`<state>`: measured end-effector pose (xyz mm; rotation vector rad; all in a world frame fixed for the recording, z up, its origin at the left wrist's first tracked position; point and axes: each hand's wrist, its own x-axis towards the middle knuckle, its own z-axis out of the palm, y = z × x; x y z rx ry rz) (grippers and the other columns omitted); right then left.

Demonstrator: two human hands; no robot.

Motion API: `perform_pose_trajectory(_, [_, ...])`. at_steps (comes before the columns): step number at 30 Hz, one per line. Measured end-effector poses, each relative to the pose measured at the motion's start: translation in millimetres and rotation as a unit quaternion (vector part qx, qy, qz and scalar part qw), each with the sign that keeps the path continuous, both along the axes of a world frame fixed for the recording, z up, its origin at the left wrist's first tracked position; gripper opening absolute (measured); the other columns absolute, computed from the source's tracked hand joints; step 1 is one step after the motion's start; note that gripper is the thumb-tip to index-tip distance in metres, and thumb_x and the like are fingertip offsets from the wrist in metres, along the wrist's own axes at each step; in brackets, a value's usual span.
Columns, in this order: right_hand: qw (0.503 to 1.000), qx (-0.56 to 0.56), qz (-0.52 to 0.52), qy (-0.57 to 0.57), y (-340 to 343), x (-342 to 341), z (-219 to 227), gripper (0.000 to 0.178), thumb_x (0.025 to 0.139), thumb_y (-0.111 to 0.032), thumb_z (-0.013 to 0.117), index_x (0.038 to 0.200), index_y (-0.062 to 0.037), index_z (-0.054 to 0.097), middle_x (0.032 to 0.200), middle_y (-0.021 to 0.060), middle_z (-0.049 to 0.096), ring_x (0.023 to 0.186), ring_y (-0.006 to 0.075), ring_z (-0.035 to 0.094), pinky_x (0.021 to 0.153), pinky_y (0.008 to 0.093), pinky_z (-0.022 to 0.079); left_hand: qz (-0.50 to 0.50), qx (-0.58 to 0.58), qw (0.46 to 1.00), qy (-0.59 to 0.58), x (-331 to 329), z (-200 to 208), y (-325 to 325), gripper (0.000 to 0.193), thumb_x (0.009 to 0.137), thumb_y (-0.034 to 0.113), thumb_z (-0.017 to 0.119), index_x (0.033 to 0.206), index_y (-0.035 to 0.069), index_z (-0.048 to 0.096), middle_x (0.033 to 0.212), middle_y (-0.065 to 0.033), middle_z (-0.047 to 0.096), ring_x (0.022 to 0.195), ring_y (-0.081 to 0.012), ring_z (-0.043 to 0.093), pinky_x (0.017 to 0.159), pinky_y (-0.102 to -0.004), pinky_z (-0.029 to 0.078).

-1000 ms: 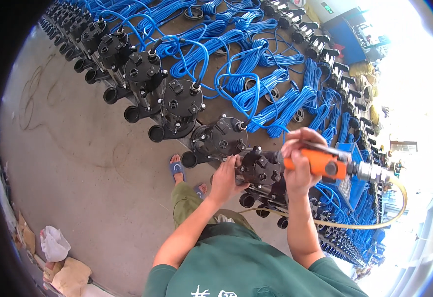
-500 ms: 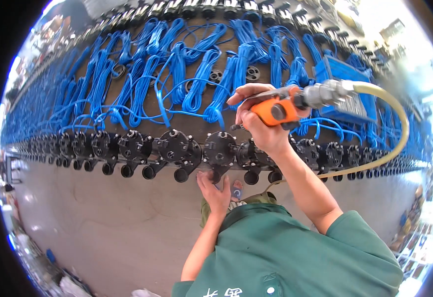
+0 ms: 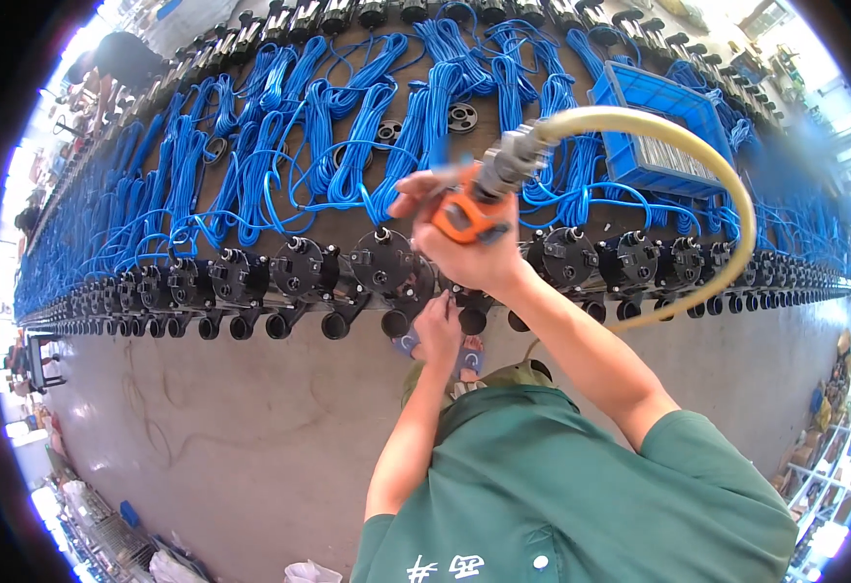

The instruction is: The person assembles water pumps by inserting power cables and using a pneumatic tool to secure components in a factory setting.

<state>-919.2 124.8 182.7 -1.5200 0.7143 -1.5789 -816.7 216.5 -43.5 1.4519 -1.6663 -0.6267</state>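
Note:
My right hand (image 3: pixel 472 260) is wrapped round an orange air tool (image 3: pixel 464 216), slightly smeared by motion, held above the row of black pump housings. A metal coupling (image 3: pixel 517 160) joins it to a pale yellow hose (image 3: pixel 748 209) that curves away to the right. The tool's working end cannot be made out. Below it, my left hand (image 3: pixel 437 332) is closed with fingertips pinched together at the near side of a housing, mostly hidden under my right hand. Whatever the pinch holds is too small to name. Just left stands a round black pump housing (image 3: pixel 382 260) with its round outlet facing me.
Coiled blue cables (image 3: pixel 362 146) lie across the brown bench (image 3: pixel 284 216) behind the housings. A blue crate (image 3: pixel 629 165) holding pale flat pieces stands at the right. Another row of black pumps (image 3: pixel 372 14) lines the far edge. Another person (image 3: pixel 126 63) is at the far left.
My view has shifted to the right along the row. My right hand with the air tool has moved left and tilted. My left hand has risen to a housing, its spread fingers now pinched.

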Motion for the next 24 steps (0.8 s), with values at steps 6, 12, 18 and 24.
perform_pose_trajectory(6, [0.998, 0.044, 0.026, 0.043, 34.6, -16.4, -4.6, 0.033, 0.078, 0.002, 0.06, 0.111, 0.0022, 0.064, 0.096, 0.0125, 0.07, 0.075, 0.0118, 0.067, 0.065, 0.0247, 0.055, -0.023, 0.026, 0.998, -0.051, 4.8, -18.6, 4.1, 0.014, 0.089, 0.008, 0.063, 0.099, -0.001, 0.069, 0.09, -0.0161, 0.067, 0.08, -0.0383, 0.065, 0.07, -0.0451, 0.052])
perform_pose_trajectory(12, [0.994, 0.068, 0.059, 0.057, 41.1, -19.4, -34.5, 0.028, 0.076, 0.002, 0.065, 0.104, 0.0008, 0.066, 0.095, 0.0089, 0.07, 0.085, 0.014, 0.069, 0.075, 0.0293, 0.057, -0.036, 0.032, 0.995, -0.089, 1.9, -22.0, 9.7, 0.008, 0.087, 0.007, 0.065, 0.089, 0.001, 0.062, 0.085, -0.0165, 0.063, 0.08, -0.0402, 0.063, 0.067, -0.0473, 0.05])
perform_pose_trajectory(18, [0.997, 0.021, 0.037, 0.071, 33.3, -11.8, -26.2, 0.035, 0.075, 0.005, 0.062, 0.11, 0.0032, 0.067, 0.093, 0.0118, 0.072, 0.089, 0.0169, 0.072, 0.074, 0.0308, 0.058, -0.063, 0.025, 0.992, -0.102, 18.5, -27.1, 0.0, 0.009, 0.083, 0.006, 0.067, 0.09, 0.0, 0.067, 0.084, -0.0176, 0.066, 0.079, -0.04, 0.065, 0.067, -0.0471, 0.052])
perform_pose_trajectory(24, [0.997, -0.018, -0.069, -0.013, 57.7, -91.0, 25.2, 0.041, 0.08, 0.002, 0.062, 0.121, 0.0033, 0.062, 0.1, 0.0182, 0.07, 0.07, 0.0121, 0.066, 0.064, 0.0255, 0.055, -0.092, -0.026, 0.989, -0.113, 32.6, 193.6, -49.0, 0.012, 0.086, 0.014, 0.069, 0.084, 0.002, 0.072, 0.074, -0.0149, 0.066, 0.065, -0.0341, 0.063, 0.064, -0.0407, 0.052])
